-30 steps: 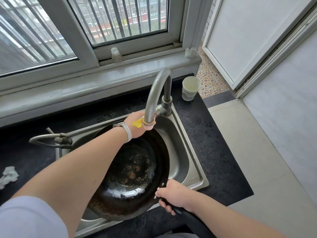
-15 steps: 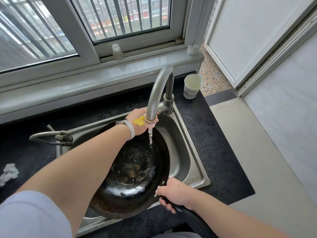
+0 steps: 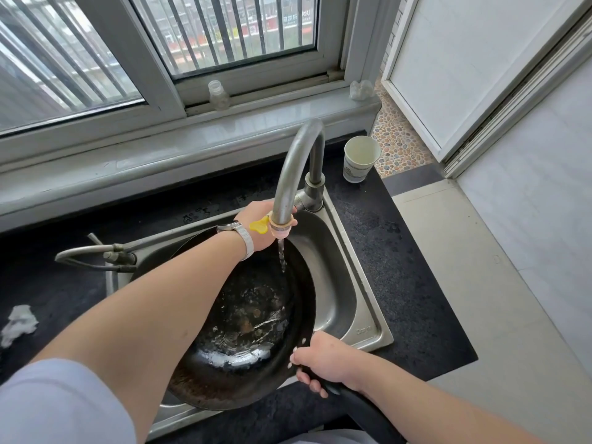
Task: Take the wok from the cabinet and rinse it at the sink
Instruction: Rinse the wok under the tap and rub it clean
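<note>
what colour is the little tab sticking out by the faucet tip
Yellow; the tab shows clearly in the head view, beside the left hand.

A home kitchen: steel sink (image 3: 362, 318) set in a dark counter (image 3: 407, 283) under a barred window (image 3: 224, 30).

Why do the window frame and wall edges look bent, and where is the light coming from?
Head view: the wide-angle lens bows straight lines near the edges; daylight comes through the barred window, and glints on the faucet and the wet wok; everything looks sharp.
</note>
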{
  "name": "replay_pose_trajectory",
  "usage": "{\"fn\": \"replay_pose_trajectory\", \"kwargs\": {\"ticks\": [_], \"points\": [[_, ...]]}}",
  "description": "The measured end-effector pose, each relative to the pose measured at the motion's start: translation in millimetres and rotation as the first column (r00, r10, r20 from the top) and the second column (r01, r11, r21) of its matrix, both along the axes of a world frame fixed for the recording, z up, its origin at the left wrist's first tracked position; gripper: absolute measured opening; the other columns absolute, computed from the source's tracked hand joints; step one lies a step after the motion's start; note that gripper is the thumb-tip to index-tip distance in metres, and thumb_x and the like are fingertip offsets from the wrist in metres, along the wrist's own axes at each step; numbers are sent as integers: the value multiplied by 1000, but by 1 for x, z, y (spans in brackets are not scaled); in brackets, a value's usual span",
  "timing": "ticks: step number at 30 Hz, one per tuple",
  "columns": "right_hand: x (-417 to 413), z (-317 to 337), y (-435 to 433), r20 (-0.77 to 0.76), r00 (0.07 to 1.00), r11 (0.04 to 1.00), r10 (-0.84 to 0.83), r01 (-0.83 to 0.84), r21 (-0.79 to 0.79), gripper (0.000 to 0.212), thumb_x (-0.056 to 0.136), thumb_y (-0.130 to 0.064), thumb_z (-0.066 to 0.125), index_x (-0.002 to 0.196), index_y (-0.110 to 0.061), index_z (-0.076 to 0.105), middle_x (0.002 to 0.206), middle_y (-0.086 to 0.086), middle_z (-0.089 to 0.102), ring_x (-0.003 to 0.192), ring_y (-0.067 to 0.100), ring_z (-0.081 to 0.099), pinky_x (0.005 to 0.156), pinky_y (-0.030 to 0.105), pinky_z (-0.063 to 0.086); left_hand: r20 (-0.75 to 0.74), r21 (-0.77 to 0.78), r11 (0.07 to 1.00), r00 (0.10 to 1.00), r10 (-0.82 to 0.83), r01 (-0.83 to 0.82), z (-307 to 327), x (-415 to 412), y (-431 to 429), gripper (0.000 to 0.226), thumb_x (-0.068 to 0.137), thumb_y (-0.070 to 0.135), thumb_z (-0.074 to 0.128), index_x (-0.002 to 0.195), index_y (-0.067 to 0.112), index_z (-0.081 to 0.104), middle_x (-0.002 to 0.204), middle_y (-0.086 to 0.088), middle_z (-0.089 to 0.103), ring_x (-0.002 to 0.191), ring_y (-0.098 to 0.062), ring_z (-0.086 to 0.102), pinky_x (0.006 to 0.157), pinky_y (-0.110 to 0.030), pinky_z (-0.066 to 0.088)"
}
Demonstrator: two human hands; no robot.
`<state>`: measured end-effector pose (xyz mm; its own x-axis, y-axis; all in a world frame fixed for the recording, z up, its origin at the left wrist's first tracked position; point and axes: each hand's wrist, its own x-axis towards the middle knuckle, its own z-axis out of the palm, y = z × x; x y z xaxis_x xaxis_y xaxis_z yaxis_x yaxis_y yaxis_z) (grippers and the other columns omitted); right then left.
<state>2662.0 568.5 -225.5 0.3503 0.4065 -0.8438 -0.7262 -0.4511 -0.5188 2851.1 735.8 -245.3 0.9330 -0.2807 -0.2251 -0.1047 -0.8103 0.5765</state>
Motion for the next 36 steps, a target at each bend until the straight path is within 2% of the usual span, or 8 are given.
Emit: {"fn": "replay_pose_trajectory", "kwargs": {"ticks": [8, 9, 12, 16, 20, 23, 31, 36], "points": [[-2, -3, -2, -1, 1000, 1000, -2, 2, 0, 38, 97, -13, 45, 59, -9, 48, 36, -8, 47, 27, 7, 39, 31, 16, 31, -11, 3, 1000, 1000, 18, -18, 4, -3, -2, 28, 95, 33, 64, 123, 28, 67, 83, 26, 55, 76, 9, 52, 62, -6, 37], [-2, -3, -3, 1, 1000, 1000, -3, 3, -2, 38, 97, -13, 45, 59, -10, 48, 36, -8, 47, 28, 7, 39, 30, 16, 30, -21, -3, 1000, 1000, 18, -19, 7, -5, -2, 30, 95, 33, 64, 125, 26, 66, 87, 22, 59, 82, 4, 58, 69, -8, 41], [-3, -1, -4, 11, 1000, 1000, -4, 4, -4, 38, 97, -14, 46, 59, -10, 48, 37, -8, 48, 28, 7, 40, 31, 17, 31, -60, 7, 1000, 998, 15, -15, 20, -12, -2, 32, 97, 32, 60, 125, 16, 63, 102, 1, 70, 96, -19, 65, 88, -34, 52], [0, 0, -2, 40, 998, 999, 47, -46, -29, 41, 96, -19, 46, 57, -10, 50, 37, -6, 49, 30, 10, 41, 34, 21, 32, -27, -31, 992, 992, 122, -123, 28, -31, 25, 27, 96, 37, 59, 121, 26, 63, 101, 16, 66, 94, -5, 60, 88, -30, 51], [4, -2, 3, 88, 991, 994, 97, -93, -55, 45, 95, -24, 47, 53, -10, 51, 42, 1, 49, 33, 15, 42, 42, 27, 35, 12, 61, 963, 965, 263, -263, 28, -66, 75, 48, 97, 34, 59, 142, 22, 52, 139, 3, 57, 128, -16, 52, 106, -32, 40], [7, -1, 6, 110, 987, 992, 114, -108, -60, 46, 94, -26, 48, 51, -12, 51, 44, 4, 49, 35, 17, 42, 43, 30, 34, 45, 72, 913, 916, 399, -401, 25, -103, 114, 45, 96, 23, 61, 139, 13, 54, 143, -5, 55, 133, -20, 48, 108, -26, 31], [21, 20, 8, 181, 980, 993, 84, -66, -99, 46, 95, -20, 50, 50, -10, 51, 42, 5, 45, 36, 18, 40, 42, 25, 37, 149, 207, 792, 819, 554, -574, 17, -177, 177, 53, 90, 16, 66, 140, 9, 53, 146, -12, 49, 137, -30, 42, 115, -45, 32], [27, 32, 5, 210, 977, 995, 41, -21, -100, 48, 97, -19, 50, 50, -11, 50, 44, 4, 48, 36, 17, 40, 41, 24, 38, -106, -110, 659, 668, 736, -744, 31, -194, 157, 52, 93, 14, 61, 140, 27, 42, 118, 8, 59, 106, -16, 56, 95, -36, 46]]}}
